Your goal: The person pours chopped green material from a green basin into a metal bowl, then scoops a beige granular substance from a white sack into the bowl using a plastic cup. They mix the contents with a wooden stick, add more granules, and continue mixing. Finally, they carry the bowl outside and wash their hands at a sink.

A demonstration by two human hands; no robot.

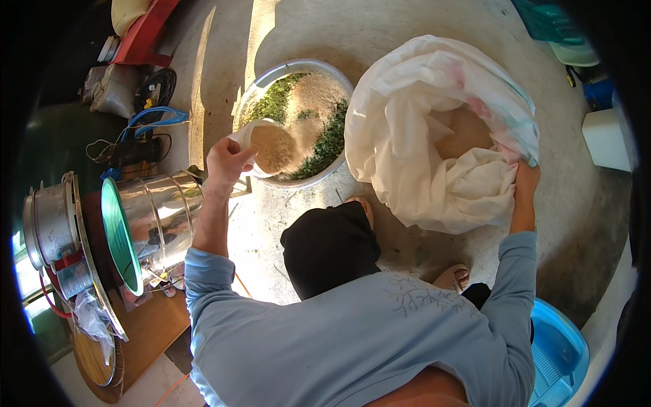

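My left hand (230,162) grips a white cup-like scoop (245,136) by its rim. The scoop is tipped to the right over a round metal basin (323,65), and light-brown meal (278,150) spills from its mouth. Inside the basin, chopped green leaves (328,145) lie partly under a layer of the same pale meal. To the right stands a large white woven sack (391,147) with its top rolled open; brown meal (467,135) shows within. My right hand (527,178) holds the sack's rim at its near right side.
At left are a shiny metal drum (165,211) with a green basin (119,236) against it, metal pots (53,224) and coiled blue hose (157,119). A blue plastic tub (559,351) sits at lower right. A white container (608,140) stands near the right edge.
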